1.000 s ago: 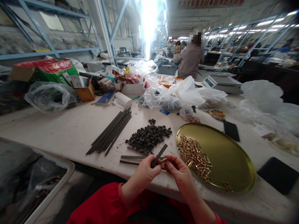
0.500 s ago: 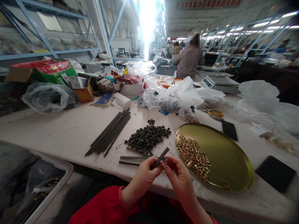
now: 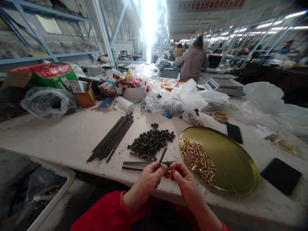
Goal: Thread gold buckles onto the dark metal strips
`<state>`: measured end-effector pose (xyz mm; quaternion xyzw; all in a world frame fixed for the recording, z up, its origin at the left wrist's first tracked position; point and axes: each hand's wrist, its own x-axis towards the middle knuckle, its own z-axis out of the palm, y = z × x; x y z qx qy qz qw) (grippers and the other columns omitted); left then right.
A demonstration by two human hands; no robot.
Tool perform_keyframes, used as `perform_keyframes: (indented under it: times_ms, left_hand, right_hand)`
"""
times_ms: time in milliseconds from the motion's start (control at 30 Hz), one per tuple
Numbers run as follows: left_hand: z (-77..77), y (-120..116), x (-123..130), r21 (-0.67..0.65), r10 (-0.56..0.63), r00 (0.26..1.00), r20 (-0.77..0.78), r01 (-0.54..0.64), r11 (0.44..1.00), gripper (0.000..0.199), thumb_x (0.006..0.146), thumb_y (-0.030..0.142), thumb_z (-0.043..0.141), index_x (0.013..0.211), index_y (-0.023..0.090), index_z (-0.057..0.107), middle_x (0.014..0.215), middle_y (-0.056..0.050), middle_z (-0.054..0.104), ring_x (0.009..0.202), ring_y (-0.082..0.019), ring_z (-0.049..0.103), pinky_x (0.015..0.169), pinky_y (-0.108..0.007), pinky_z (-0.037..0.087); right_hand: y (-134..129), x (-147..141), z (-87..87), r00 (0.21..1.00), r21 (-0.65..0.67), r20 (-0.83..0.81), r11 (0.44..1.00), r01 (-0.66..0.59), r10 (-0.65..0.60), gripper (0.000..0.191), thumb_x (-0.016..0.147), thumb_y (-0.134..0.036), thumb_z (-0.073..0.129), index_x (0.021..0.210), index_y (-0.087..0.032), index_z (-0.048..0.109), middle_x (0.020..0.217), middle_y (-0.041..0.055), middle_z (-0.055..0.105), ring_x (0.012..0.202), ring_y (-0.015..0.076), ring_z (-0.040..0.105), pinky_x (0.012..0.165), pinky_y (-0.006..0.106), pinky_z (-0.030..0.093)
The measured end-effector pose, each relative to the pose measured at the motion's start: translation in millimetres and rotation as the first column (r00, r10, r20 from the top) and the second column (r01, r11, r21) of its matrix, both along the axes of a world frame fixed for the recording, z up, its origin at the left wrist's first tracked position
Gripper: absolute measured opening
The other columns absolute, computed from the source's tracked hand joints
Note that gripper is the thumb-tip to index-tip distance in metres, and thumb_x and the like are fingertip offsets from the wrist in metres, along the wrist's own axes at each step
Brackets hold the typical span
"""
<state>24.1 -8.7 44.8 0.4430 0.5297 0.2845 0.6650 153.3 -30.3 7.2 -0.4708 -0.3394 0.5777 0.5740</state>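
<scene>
My left hand (image 3: 152, 175) is closed round a dark strip (image 3: 162, 156), whose end sticks up past the thumb. My right hand (image 3: 184, 175) pinches a small gold buckle (image 3: 170, 171) close to the left fingertips; the fingers partly cover it. Just beyond the hands lies a heap of small dark loops (image 3: 151, 143). More dark strips (image 3: 134, 163) lie flat by the left hand, partly hidden behind it. Right of the hands, an oval gold tray (image 3: 237, 150) holds a pile of gold rectangular buckles (image 3: 198, 160).
A bundle of long dark strips (image 3: 112, 136) lies left of the loops. Clear plastic bags (image 3: 178, 96), a white box (image 3: 134, 92) and a scale (image 3: 223, 86) stand farther back. Black flat pads (image 3: 281, 175) lie to the right. A bin (image 3: 69, 179) sits below left; a person (image 3: 193, 64) is beyond.
The dark strip in my left hand has tilted more upright and shifted slightly left. My right fingers have turned about the buckle, which shows more now. The camera view has shifted slightly.
</scene>
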Motion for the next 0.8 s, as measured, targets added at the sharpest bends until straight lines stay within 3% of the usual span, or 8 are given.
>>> perform_keyframes:
  times_ms: [167, 300, 433, 567, 800]
  left_hand:
    - [2.9, 1.1, 0.9, -0.095, -0.011, 0.999, 0.040, 0.015, 0.995, 0.038, 0.063, 0.046, 0.068, 0.080, 0.015, 0.054, 0.056, 0.006, 0.050, 0.037, -0.002, 0.026, 0.036, -0.019, 0.015]
    - [0.7, 2.1, 2.1, -0.036, 0.066, 0.997, -0.026, -0.067, 0.997, 0.038, 0.063, 0.049, 0.067, 0.074, 0.015, 0.052, 0.052, 0.008, 0.046, 0.038, -0.003, 0.025, 0.037, -0.019, 0.015]
    - [-6.4, 2.8, 3.9, 0.046, 0.147, 0.986, -0.075, -0.143, 0.989, 0.038, 0.060, 0.048, 0.069, 0.069, 0.016, 0.050, 0.050, 0.009, 0.042, 0.040, -0.003, 0.027, 0.040, -0.019, 0.019]
    - [-9.5, 2.5, 5.5, 0.087, 0.092, 0.992, -0.084, -0.085, 0.993, 0.032, 0.064, 0.045, 0.066, 0.069, 0.017, 0.051, 0.046, 0.010, 0.036, 0.041, -0.005, 0.029, 0.042, -0.019, 0.022]
    - [0.1, 3.7, 6.9, 0.003, -0.036, 0.998, -0.044, 0.036, 0.999, 0.017, 0.071, 0.031, 0.055, 0.079, 0.016, 0.053, 0.054, 0.008, 0.044, 0.040, -0.004, 0.027, 0.040, -0.018, 0.022]
  right_hand:
    - [-1.4, -0.2, -3.2, 0.992, -0.030, -0.112, 0.998, -0.056, 0.053, 0.018, 0.065, -0.034, 0.069, 0.075, -0.020, 0.062, 0.059, -0.0033, 0.056, 0.056, 0.0118, 0.049, 0.055, 0.023, 0.041]
    - [-3.5, -5.5, -12.4, 0.977, -0.134, -0.212, 0.991, -0.003, -0.026, 0.028, 0.067, -0.040, 0.069, 0.086, -0.021, 0.064, 0.076, 0.0006, 0.064, 0.065, 0.0139, 0.054, 0.063, 0.027, 0.044]
    - [-5.1, -13.2, -9.9, 0.992, -0.120, -0.122, 0.992, 0.029, -0.044, 0.030, 0.065, -0.044, 0.069, 0.083, -0.020, 0.066, 0.083, 0.0031, 0.067, 0.079, 0.0188, 0.057, 0.072, 0.029, 0.045]
    - [-3.1, -14.4, -10.9, 0.995, -0.118, -0.066, 0.991, 0.062, -0.070, 0.028, 0.065, -0.044, 0.070, 0.077, -0.019, 0.067, 0.074, 0.0010, 0.067, 0.071, 0.0172, 0.058, 0.069, 0.028, 0.046]
    - [-0.3, -2.2, -18.0, 0.957, -0.190, -0.269, 0.980, 0.054, -0.105, 0.032, 0.065, -0.038, 0.073, 0.091, -0.020, 0.065, 0.082, 0.0034, 0.070, 0.075, 0.0191, 0.063, 0.072, 0.033, 0.049]
